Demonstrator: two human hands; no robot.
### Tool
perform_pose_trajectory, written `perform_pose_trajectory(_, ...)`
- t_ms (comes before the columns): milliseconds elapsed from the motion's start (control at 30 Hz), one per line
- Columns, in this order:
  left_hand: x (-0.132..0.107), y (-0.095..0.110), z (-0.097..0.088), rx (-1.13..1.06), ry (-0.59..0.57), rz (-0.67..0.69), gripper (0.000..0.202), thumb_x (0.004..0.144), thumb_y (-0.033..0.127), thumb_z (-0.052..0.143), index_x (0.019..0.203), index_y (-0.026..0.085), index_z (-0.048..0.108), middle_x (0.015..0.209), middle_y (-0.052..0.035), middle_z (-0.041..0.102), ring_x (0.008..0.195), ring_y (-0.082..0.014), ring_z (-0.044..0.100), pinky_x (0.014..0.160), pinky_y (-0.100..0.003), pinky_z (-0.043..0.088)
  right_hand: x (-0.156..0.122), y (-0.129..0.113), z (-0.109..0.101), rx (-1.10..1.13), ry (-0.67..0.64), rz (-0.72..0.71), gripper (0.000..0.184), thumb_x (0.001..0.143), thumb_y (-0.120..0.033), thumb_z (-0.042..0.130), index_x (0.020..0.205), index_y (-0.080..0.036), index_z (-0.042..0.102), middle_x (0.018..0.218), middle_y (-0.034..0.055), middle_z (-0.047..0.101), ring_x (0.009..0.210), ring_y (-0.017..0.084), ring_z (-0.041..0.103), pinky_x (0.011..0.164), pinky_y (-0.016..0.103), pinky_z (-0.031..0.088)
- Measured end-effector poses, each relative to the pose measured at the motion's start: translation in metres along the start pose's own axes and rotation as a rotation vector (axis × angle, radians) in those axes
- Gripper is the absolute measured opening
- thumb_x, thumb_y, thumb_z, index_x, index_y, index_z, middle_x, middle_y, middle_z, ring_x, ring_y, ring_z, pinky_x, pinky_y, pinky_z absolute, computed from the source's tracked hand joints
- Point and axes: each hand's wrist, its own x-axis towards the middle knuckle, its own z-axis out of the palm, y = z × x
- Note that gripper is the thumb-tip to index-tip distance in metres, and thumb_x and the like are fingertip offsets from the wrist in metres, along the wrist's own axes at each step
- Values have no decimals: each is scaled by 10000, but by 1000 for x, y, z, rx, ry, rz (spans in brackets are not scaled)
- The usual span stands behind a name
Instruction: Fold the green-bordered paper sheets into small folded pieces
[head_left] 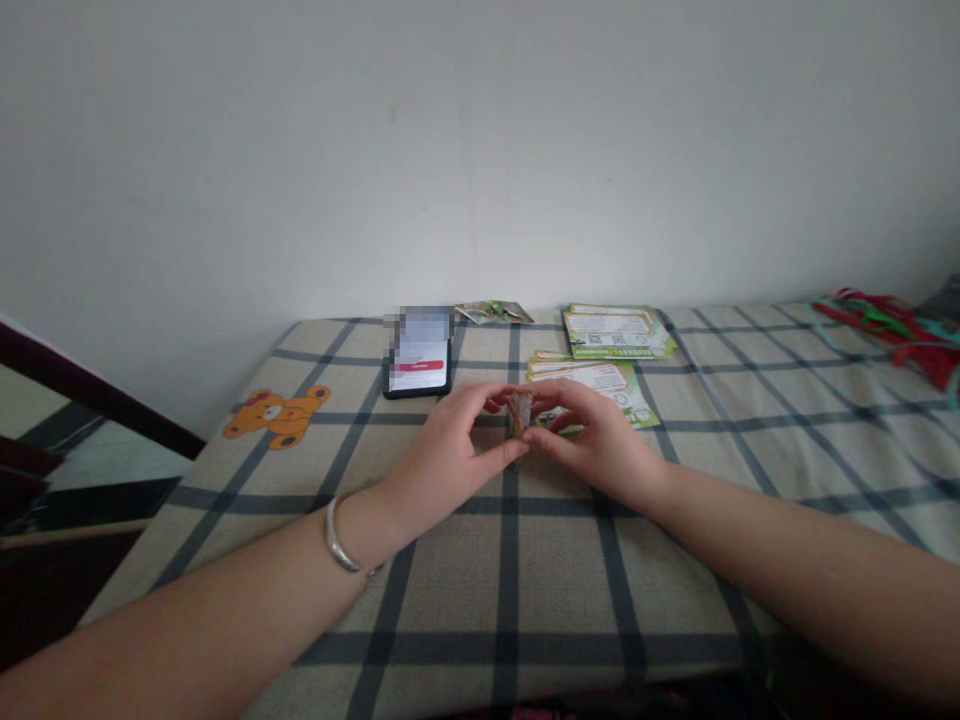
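Over the middle of the checked cloth, a small shiny printed packet [520,414] stands upright between my two hands. My left hand [466,430] grips its left side, thumb below and fingers above. From the right, my right hand [589,425] pinches the same packet with thumb and fingertips. The packet is turned nearly edge-on, so its print is too small to read. Just behind my right hand lies a fanned pile of green and white printed cards [637,395], partly covered by the fingers. On my left wrist is a silver bangle.
A phone [420,378] with a lit screen lies left of centre. Behind are flat green packets [495,312] and a second pile of printed cards [615,332]. A bear cutout [274,418] lies at left, red and green yarn [892,325] at far right. A wall [480,150] bounds the back.
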Motion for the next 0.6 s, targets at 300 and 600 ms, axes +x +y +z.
perform_pose_trajectory(300,0,1,0,-19,-21,1,358,815,211,662,1150,188,537,1105,-54,610,1034,-183,580,933,-372,477,-1,-3,1,82,-1,31,308,801,-138,615,1095,-226,583,1077,39,658,831,133,691,662,243,589)
perform_pose_trajectory(600,1,-2,-1,-1,-28,-16,363,812,179,641,1170,187,583,1144,-61,644,1066,-195,601,967,-382,478,-1,6,-2,20,7,58,271,799,-153,600,1064,-210,611,950,28,705,738,131,706,652,240,579)
